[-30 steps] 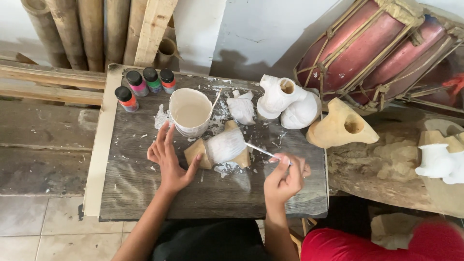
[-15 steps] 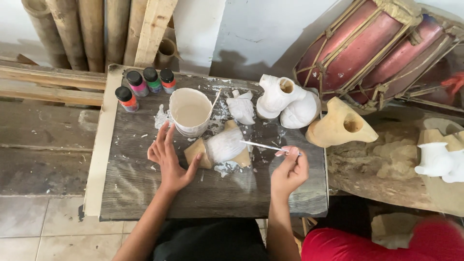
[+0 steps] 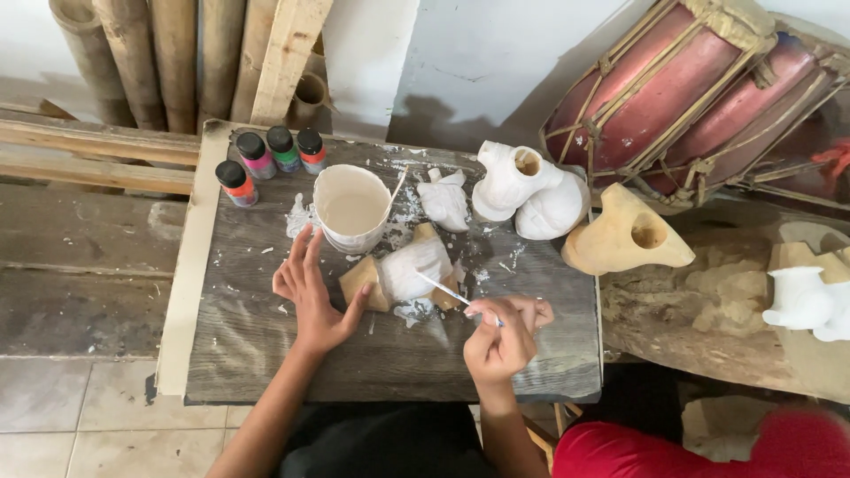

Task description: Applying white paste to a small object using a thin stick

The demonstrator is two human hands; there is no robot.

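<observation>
- Wooden carving, half coated white, lies on the board between both hands, just right of the left thumb.
- Left hand: open, fingers spread, flat on the board, thumb bracing the carving.
- Step looks like priming; next calls for steady strokes over bare wood.
- Right hand: pinched shut on a thin brush, tip on the carving.
- Carving's long axis runs left-right, tilted slightly up to the right.

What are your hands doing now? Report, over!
Left hand steadies the carved piece, half painted white. Right hand holds a thin brush on it. Paint cup close behind; nothing blocking.
</observation>
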